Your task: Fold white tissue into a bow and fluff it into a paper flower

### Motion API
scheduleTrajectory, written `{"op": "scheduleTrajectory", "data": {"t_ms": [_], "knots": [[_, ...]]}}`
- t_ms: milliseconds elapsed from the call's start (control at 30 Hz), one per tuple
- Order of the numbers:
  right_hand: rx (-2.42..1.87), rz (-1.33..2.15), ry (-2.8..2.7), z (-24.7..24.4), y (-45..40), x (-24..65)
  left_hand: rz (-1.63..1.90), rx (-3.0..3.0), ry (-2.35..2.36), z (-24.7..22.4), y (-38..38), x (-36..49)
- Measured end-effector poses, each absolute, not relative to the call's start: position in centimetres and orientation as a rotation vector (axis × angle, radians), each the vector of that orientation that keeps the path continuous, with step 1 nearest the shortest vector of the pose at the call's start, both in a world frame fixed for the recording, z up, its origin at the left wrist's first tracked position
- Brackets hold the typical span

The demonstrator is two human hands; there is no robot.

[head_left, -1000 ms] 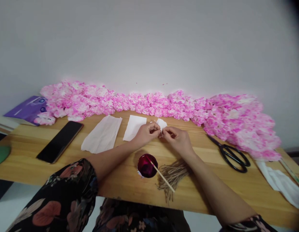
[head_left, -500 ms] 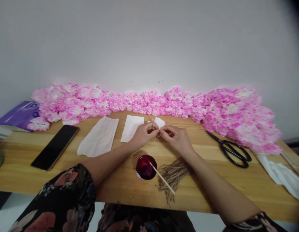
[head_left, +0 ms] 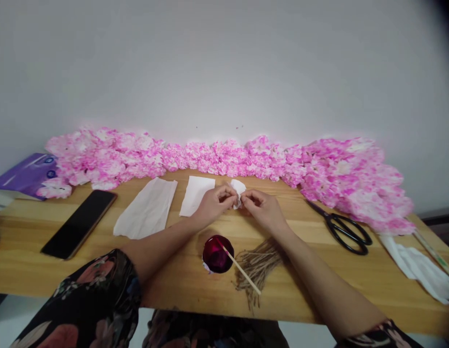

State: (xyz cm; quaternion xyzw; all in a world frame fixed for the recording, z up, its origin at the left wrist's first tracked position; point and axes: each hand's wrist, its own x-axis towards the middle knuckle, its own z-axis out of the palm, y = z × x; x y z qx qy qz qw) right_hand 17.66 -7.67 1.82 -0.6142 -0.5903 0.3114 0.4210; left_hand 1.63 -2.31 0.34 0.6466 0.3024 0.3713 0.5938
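Between my two hands is a small gathered piece of white tissue paper (head_left: 238, 187), its crinkled edge fanning out above the fingertips. My left hand (head_left: 217, 200) pinches it from the left, thumb against curled fingers. From the right, my right hand (head_left: 261, 205) pinches the same piece. Flat on the table by my left hand lies a white tissue square (head_left: 197, 193), with a larger tissue sheet (head_left: 146, 208) to its left. Nearer me stands a small bowl of dark magenta liquid (head_left: 217, 256), a thin wooden stick (head_left: 242, 270) leaning in it.
Pink-and-white paper flowers (head_left: 224, 157) line the wall. A bundle of brown twine strands (head_left: 259, 263) lies under my right forearm. Black scissors (head_left: 346, 232) and crumpled tissue (head_left: 416, 266) are on the right. A phone (head_left: 79, 224) and a purple package (head_left: 26, 176) are on the left.
My fingertips have moved slightly apart, and the tissue piece between them now hangs lower and looks more spread. The whole view has shifted a little.
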Motion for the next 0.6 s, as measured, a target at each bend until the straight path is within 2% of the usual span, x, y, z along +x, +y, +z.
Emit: {"op": "scheduleTrajectory", "data": {"t_ms": [600], "knots": [[-1.486,0.66,-1.585,1.8,-7.86,17.43,0.874,1.619,0.786,0.05,-2.16,1.42]]}}
